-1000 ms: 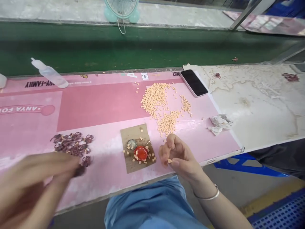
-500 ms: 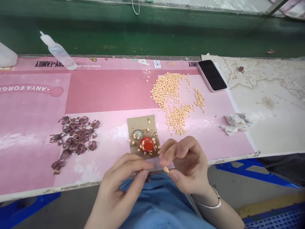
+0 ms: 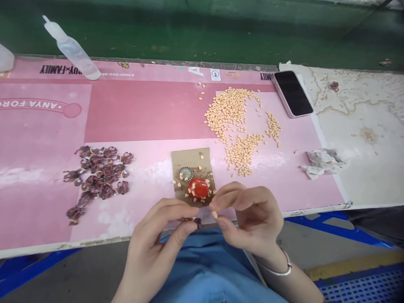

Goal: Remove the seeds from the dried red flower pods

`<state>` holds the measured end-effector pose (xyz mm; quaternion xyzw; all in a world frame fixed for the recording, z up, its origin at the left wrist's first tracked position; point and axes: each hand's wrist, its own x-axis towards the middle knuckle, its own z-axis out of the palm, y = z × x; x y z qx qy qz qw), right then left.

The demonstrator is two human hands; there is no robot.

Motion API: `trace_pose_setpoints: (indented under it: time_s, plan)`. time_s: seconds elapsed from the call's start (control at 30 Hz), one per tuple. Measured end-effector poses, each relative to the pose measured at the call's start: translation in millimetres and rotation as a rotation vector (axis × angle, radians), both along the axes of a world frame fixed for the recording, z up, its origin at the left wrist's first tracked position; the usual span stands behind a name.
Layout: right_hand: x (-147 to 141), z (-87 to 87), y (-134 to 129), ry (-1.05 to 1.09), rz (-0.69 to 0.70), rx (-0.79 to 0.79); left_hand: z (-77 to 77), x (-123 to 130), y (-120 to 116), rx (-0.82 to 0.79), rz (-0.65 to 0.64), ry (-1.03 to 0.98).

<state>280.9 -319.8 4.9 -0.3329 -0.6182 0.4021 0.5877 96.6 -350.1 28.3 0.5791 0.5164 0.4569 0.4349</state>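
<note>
Left hand [image 3: 160, 235], fingers curled, pinches a small dark-red piece [image 3: 197, 223] between thumb and forefinger. Right hand [image 3: 254, 219], half closed, holds a peach chip [image 3: 214, 214] at the fingertips. The hands are just apart, at the near bench edge. From them, a red dome [image 3: 198, 188] on a brown card [image 3: 189, 158] sits at twelve o'clock. Loose peach chips [image 3: 235, 126] lie at one o'clock, dark-red clusters [image 3: 97, 176] at ten, on a pink mat [image 3: 47, 126]. A phone [image 3: 292, 93] lies farther out at one o'clock.
</note>
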Motion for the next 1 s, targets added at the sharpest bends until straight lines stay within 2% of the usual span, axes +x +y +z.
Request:
trace_pose_setpoints:
  time_s: [0.13,0.23,0.37,0.43,0.57,0.73,1.0]
  plan:
    - [-5.1,-1.5,-10.3,0.152,0.060,-0.146,-5.2,-1.8,-4.7,0.053,0.001,-0.044]
    - [-6.5,-1.6,-12.0,0.186,0.022,-0.196,-6.6,-1.9,-7.0,0.087,-0.004,-0.029]
    - [0.8,-6.5,-4.6,-0.022,-0.163,-0.104,-7.3,-2.5,-9.6,0.087,0.003,-0.001]
    - [4.7,-10.7,-0.9,-0.147,-0.203,-0.050,-7.4,-3.2,-11.1,0.072,0.024,0.006]
    - [6.2,-17.8,1.2,-0.236,-0.225,-0.052,-7.0,-5.2,-13.2,0.056,0.039,0.020]
    - [5.1,-19.8,0.0,-0.196,-0.204,-0.079,-4.8,-7.6,-12.4,0.050,0.020,0.030]
    - [7.9,-20.3,-0.7,-0.260,-0.221,0.006,-1.3,-5.0,-12.4,-0.030,0.096,-0.022]
